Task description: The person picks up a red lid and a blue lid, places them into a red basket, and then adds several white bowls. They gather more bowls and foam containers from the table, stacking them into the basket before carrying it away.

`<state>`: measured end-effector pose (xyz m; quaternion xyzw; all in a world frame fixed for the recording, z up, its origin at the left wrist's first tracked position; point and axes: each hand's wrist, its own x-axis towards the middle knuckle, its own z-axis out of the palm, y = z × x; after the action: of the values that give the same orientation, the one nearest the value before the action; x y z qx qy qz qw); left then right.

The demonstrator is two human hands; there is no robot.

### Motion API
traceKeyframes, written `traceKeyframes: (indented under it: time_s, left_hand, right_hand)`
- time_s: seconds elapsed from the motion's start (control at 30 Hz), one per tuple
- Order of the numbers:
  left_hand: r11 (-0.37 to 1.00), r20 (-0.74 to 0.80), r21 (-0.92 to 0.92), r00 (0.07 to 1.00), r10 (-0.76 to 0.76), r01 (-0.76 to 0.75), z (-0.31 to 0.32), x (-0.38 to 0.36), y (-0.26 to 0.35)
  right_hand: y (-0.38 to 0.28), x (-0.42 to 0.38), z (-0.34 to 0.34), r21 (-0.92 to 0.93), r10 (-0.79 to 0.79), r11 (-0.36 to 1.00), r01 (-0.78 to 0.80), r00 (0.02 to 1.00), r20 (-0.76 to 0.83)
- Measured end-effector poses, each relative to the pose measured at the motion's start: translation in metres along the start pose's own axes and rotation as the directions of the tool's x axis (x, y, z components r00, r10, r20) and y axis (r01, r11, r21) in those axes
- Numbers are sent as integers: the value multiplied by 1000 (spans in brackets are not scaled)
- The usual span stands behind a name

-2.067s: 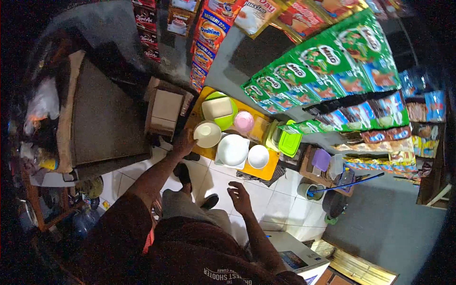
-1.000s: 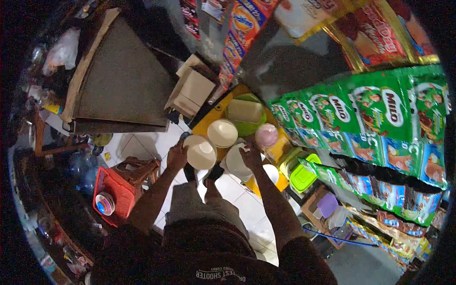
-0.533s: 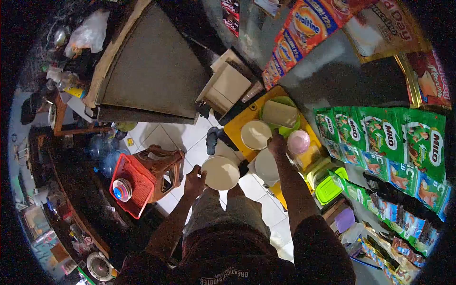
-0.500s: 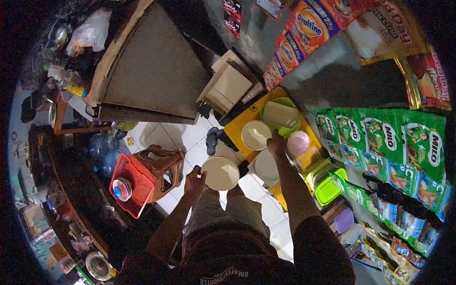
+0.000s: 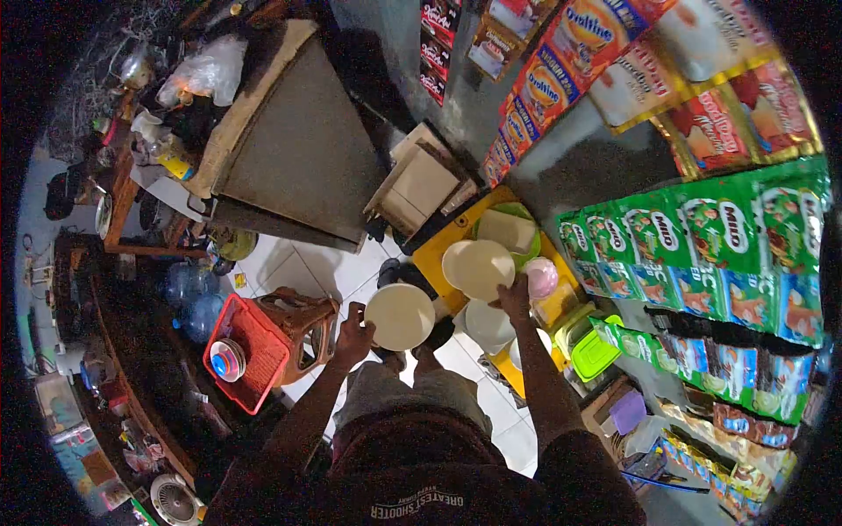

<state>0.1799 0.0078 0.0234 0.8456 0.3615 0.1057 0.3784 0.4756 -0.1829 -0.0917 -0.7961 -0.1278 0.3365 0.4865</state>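
My left hand (image 5: 354, 337) grips the rim of a round cream bowl (image 5: 400, 317), held above the floor in front of my legs. Pinched at its edge by my right hand (image 5: 515, 300) is a second cream bowl (image 5: 484, 268), tilted over the yellow table (image 5: 431, 247). Part of another pale bowl (image 5: 452, 263) shows behind it. A white bowl (image 5: 489, 325) lies just below, and a pink bowl (image 5: 542, 279) sits right of my right hand. At the table's far side, a beige container (image 5: 508, 231) rests on a lime-green one.
A red basket (image 5: 270, 355) with stacked small dishes stands by a brown stool (image 5: 303, 320) at left. Bright green lidded boxes (image 5: 596, 355) are at right. Hanging sachet strips (image 5: 693, 232) line the right wall. A large brown panel (image 5: 294, 145) stands ahead.
My right hand has lifted a cream bowl toward me, uncovering a pale bowl behind it. My left hand's bowl has shifted slightly left. The view has tilted a little.
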Motion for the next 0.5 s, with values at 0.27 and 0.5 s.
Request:
traceKeyframes:
  time_s: [0.27,0.5]
  left_hand:
    - [997,-48,-70,999,-14,10,-18,0,-55]
    - [504,293,-789,937,-192,350,-83,-3,-56]
  right_hand:
    - [-4,-76,7,461,273,826,-323,946,174]
    - [-93,-132,28,576,80,791,-206,968,236]
